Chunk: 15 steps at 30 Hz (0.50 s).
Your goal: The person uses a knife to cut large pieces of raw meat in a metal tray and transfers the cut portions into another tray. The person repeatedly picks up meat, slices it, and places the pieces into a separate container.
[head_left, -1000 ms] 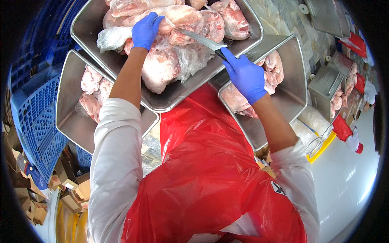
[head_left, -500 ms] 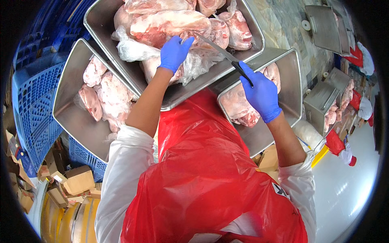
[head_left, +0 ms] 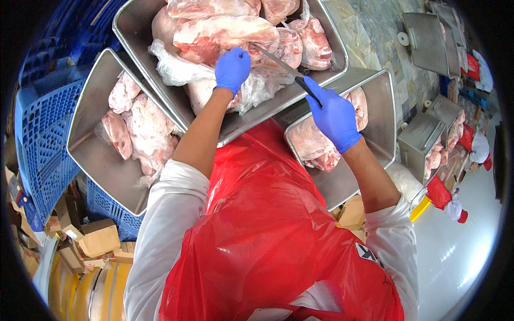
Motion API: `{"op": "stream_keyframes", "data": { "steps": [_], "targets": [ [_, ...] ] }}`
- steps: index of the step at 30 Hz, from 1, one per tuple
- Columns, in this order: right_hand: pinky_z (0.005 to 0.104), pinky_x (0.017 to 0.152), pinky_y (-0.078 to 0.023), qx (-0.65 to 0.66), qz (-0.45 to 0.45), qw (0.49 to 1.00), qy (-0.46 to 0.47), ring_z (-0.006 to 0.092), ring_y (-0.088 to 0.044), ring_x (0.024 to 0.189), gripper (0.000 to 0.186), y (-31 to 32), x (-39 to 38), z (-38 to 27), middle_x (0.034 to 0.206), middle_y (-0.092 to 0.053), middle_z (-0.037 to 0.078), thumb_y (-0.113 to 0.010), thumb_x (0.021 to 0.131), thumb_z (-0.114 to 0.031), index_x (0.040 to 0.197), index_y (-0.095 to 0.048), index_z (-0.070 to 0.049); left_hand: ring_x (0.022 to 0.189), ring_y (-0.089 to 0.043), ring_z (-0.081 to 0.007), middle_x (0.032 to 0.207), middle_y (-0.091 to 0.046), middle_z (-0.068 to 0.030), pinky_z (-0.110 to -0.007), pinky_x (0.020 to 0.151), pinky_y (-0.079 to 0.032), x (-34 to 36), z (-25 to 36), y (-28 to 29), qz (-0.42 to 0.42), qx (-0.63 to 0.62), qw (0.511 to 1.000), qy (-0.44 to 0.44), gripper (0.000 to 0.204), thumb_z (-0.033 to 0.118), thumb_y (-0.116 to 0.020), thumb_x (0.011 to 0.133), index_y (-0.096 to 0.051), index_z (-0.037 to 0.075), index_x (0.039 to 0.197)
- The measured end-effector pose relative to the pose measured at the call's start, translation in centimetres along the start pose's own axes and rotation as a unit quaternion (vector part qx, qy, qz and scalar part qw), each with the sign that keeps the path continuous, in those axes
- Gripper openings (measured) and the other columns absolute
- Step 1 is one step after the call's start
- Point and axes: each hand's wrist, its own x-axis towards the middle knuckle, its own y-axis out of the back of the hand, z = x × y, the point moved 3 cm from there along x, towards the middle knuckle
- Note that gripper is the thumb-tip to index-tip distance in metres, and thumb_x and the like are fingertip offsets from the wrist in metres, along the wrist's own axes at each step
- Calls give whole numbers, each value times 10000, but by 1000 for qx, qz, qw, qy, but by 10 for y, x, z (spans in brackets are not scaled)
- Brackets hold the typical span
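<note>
Pale pink pieces of meat (head_left: 225,32) are heaped in a large metal tub (head_left: 251,127), some partly wrapped in clear plastic film (head_left: 184,70). My left hand (head_left: 233,69), in a blue glove, is closed at the near edge of the large upper piece, over the film; what its fingers pinch is hidden. In my blue-gloved right hand (head_left: 334,115) is a knife (head_left: 284,65) with a black handle. Its blade slants up and left, and the tip meets the meat just right of my left hand.
A metal tub with meat stands on the left (head_left: 88,125), and another on the right (head_left: 383,112). Blue plastic pallets (head_left: 45,128) and cardboard boxes (head_left: 100,238) lie at left. Far right, people in red aprons (head_left: 439,192) stand by more metal tubs (head_left: 420,142).
My left hand has closed its fingers and shifted slightly right. My right hand has moved a little up and left with the knife.
</note>
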Motion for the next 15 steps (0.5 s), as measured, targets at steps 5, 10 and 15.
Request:
{"op": "stream_keyframes", "data": {
  "steps": [5, 10, 15],
  "targets": [
    [490, 676, -547, 1, -12, 999, -31, 389, -680, 776, 485, -3, 1, -5, 902, -686, 199, -644, 991, -243, 1470, -575, -271, 844, -693, -466, 874, -701, -275, -559, 777, -543, -7, 7, 0, 31, 6, 999, 23, 314, 334, -565, 965, -682, 50, 899],
    [478, 569, -538, -94, -17, 995, 15, 358, -675, 675, 455, 2, 6, -22, 826, -647, 176, -610, 982, -208, 1436, -589, -229, 826, -686, -470, 861, -700, -267, -556, 754, -540, -6, 6, -1, 47, -20, 999, 12, 306, 327, -569, 966, -669, 48, 888],
    [472, 556, -552, -174, -76, 979, 79, 353, -687, 654, 444, 37, 45, -50, 817, -654, 176, -572, 931, -111, 1374, -610, -127, 833, -686, -464, 877, -700, -265, -555, 750, -537, -11, 9, 2, 32, -56, 997, 44, 298, 327, -576, 966, -668, 54, 891]
  ]
}}
